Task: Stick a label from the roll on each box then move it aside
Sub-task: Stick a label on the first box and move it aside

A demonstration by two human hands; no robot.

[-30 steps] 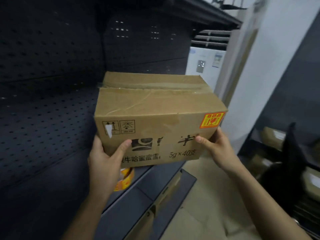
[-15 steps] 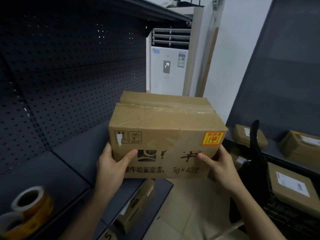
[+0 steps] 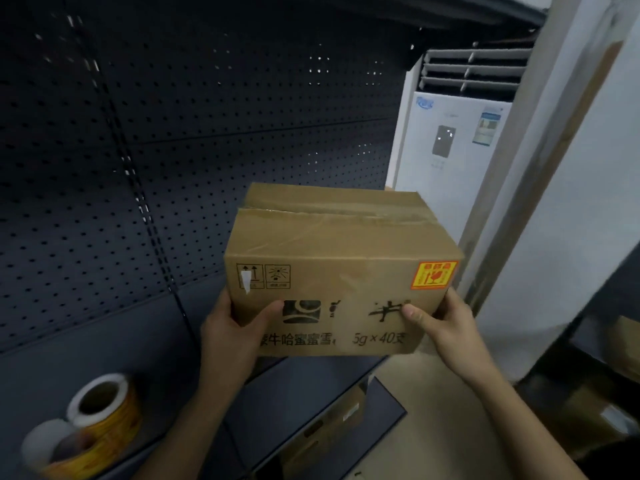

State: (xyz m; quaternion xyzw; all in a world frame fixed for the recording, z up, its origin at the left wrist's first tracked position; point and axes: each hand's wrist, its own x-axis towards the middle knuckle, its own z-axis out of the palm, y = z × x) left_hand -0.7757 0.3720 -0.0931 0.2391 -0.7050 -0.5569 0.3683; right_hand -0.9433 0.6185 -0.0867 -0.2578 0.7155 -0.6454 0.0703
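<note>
**A:** Why's the cardboard box (image 3: 332,271) up in the air and not parked on the shelf (image 3: 86,344)?

**B:** Looks like the move-aside step to me. The fragile label (image 3: 433,275), red on yellow, already sits in the top right corner of the near face. So I'd guess the sticking is done for this 1. The box hangs above the shelf's near edge and touches nothing but the hands.

**A:** What's the grip?

**B:** A 2-handed clamp. The left hand (image 3: 235,327) is on the lower left corner and the right hand (image 3: 446,327) on the lower right. Each thumb is flat on the near face, and the fingers go round the sides out of sight. The low hold makes sense, because the weight settles into the palms and the box sits level, taped seam on top. Neither thumb is on the label either, so it won't get rubbed loose.

**A:** And the roll?

**B:** The label roll (image 3: 104,417) lies on the shelf at the near left, well apart from the box, with nobody touching it. That figures, since both hands are busy. There's a paler coil just beside it, but I can't tell what it is.

**A:** Where's the box headed?

**B:** Can't tell. There are blurry cartons (image 3: 627,332) on the rack at the right, plus 1 more carton (image 3: 329,420) on the lower shelf underneath. Could be either spot.
</note>
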